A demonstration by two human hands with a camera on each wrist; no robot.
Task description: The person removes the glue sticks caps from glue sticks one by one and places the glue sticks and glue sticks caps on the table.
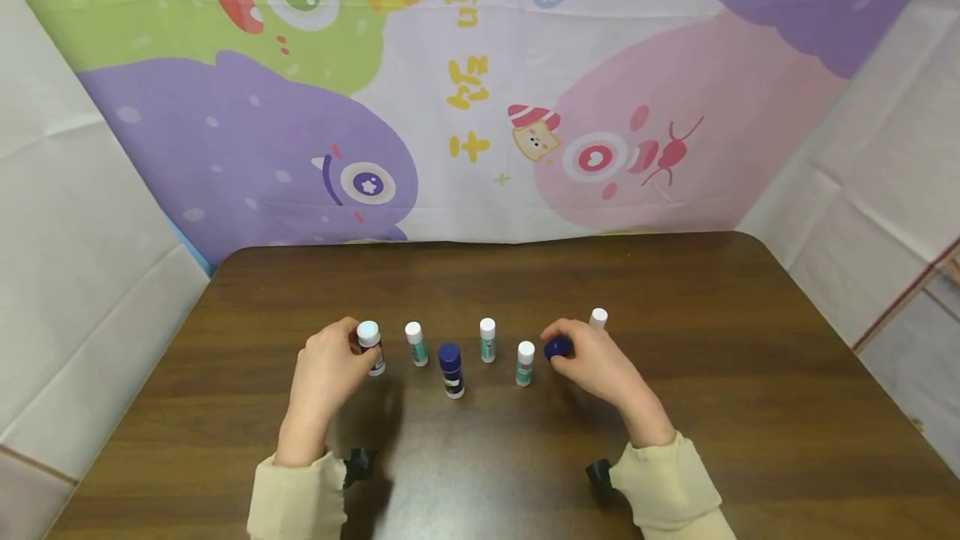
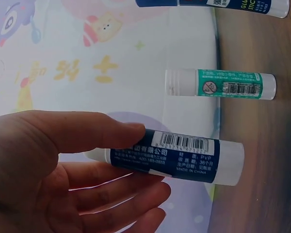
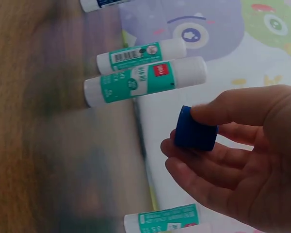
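My left hand (image 1: 326,369) grips a dark blue-labelled glue stick (image 2: 184,158) between thumb and fingers; it stands upright at the left end of a loose row, its pale top showing. My right hand (image 1: 600,365) pinches a short blue cap (image 3: 196,128) between thumb and fingers, held above the table. Nearest the right hand is a green-and-white glue stick (image 1: 524,363). Another white-topped stick (image 1: 598,317) is partly hidden behind that hand. Beside the left hand stands a green-and-white glue stick (image 1: 416,344).
Between the hands stand a blue-capped glue stick (image 1: 452,372) and another green-and-white one (image 1: 487,340), both upright. The brown wooden table (image 1: 465,473) ends at a cartoon-printed cloth (image 1: 480,190) behind. Pale sleeves and black wrist straps are at the front.
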